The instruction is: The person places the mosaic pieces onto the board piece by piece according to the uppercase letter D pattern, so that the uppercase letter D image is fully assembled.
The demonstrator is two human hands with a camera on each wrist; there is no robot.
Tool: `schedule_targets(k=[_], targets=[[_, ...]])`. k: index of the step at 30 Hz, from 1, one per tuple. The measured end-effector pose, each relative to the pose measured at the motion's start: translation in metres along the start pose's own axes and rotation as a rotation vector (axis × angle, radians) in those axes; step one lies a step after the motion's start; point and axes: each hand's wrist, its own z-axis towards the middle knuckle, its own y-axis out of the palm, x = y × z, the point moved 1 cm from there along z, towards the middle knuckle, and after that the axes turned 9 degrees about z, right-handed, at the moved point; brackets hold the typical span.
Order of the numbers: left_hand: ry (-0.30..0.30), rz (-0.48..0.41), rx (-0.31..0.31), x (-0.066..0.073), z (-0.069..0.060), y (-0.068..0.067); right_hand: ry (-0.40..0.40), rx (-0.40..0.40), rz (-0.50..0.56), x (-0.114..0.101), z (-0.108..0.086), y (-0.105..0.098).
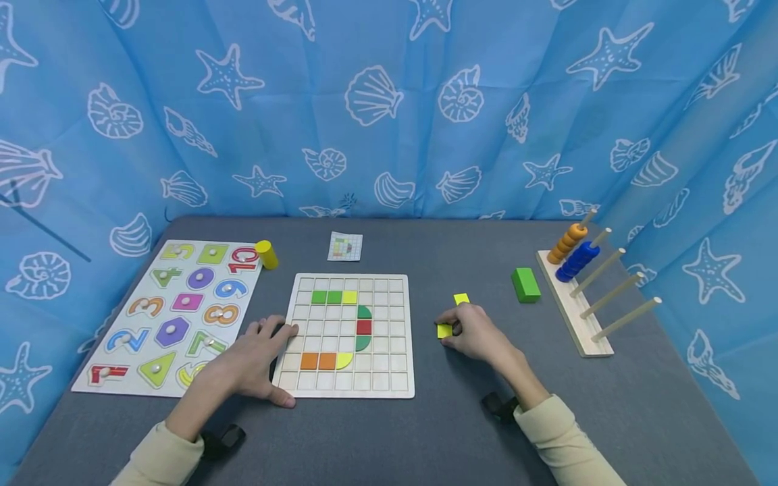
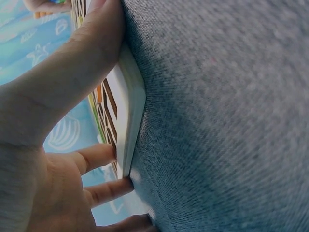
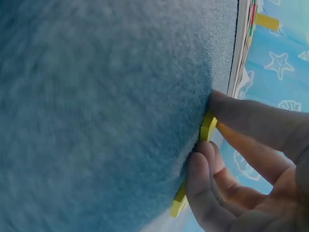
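Observation:
A white grid board [image 1: 381,385] lies mid-table, holding green, yellow, red and orange pieces along its cells. My left hand [image 1: 246,361] rests at its left edge, fingers spread; in the left wrist view the thumb and fingers of that hand [image 2: 63,188] touch the rim of the board [image 2: 130,92]. Right of the board, my right hand [image 1: 480,334] pinches a small yellow piece [image 1: 444,331] on the table. The right wrist view has this yellow piece [image 3: 208,126] between thumb and fingers of the hand [image 3: 270,193]. A second yellow piece [image 3: 179,200] lies beside the fingers.
A number puzzle board [image 1: 203,270] lies at left, with a yellow cylinder [image 1: 267,254] by its top right corner. A small printed card [image 1: 344,247] sits behind the grid board. Towards the right are a green block [image 1: 525,285] and a wooden peg stand [image 1: 577,317] with orange and blue beads.

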Motion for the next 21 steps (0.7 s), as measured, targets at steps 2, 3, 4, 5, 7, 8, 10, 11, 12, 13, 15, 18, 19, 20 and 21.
schedule_targets(k=[2, 3, 4, 5, 7, 8, 10, 11, 12, 13, 15, 18, 19, 20, 21], targets=[[-0.001, 0.002, -0.001, 0.000, 0.000, 0.000, -0.010, 0.005, 0.013, 0.001, 0.000, 0.000], [-0.001, 0.002, -0.001, 0.000, 0.000, 0.000, -0.014, 0.010, 0.018, 0.001, 0.000, 0.001], [-0.002, 0.003, -0.002, -0.001, -0.001, 0.000, -0.020, 0.014, 0.019, 0.001, 0.001, 0.001], [-0.004, 0.003, -0.002, -0.001, -0.001, 0.000, -0.028, 0.016, 0.019, 0.001, 0.001, 0.002], [-0.007, 0.002, -0.003, -0.001, -0.001, -0.001, -0.039, 0.019, 0.019, 0.002, 0.002, 0.003], [-0.009, 0.000, -0.003, 0.000, -0.001, -0.001, -0.041, 0.020, 0.021, 0.001, 0.002, 0.003], [-0.010, -0.001, -0.005, 0.000, -0.001, -0.001, -0.045, 0.020, 0.026, 0.001, 0.002, 0.004], [-0.010, -0.002, -0.005, 0.000, -0.001, -0.001, -0.045, 0.019, 0.030, 0.001, 0.002, 0.004], [-0.009, -0.002, -0.006, 0.000, -0.001, -0.001, -0.046, 0.019, 0.034, 0.000, 0.002, 0.005], [-0.007, -0.001, -0.006, 0.000, 0.000, -0.001, -0.048, 0.018, 0.039, 0.000, 0.002, 0.005], [-0.004, 0.002, -0.003, 0.000, 0.000, -0.001, -0.053, 0.019, 0.045, -0.001, 0.002, 0.005], [0.000, 0.006, 0.003, 0.000, 0.000, 0.000, -0.071, 0.017, 0.051, -0.004, 0.002, 0.006], [0.001, 0.007, 0.005, 0.001, 0.000, 0.000, -0.076, 0.017, 0.053, -0.005, 0.003, 0.006], [0.001, 0.008, 0.006, 0.001, 0.000, 0.000, -0.077, 0.018, 0.053, -0.007, 0.003, 0.006], [0.001, 0.008, 0.008, 0.001, 0.000, 0.000, -0.081, 0.018, 0.052, -0.009, 0.004, 0.007]])
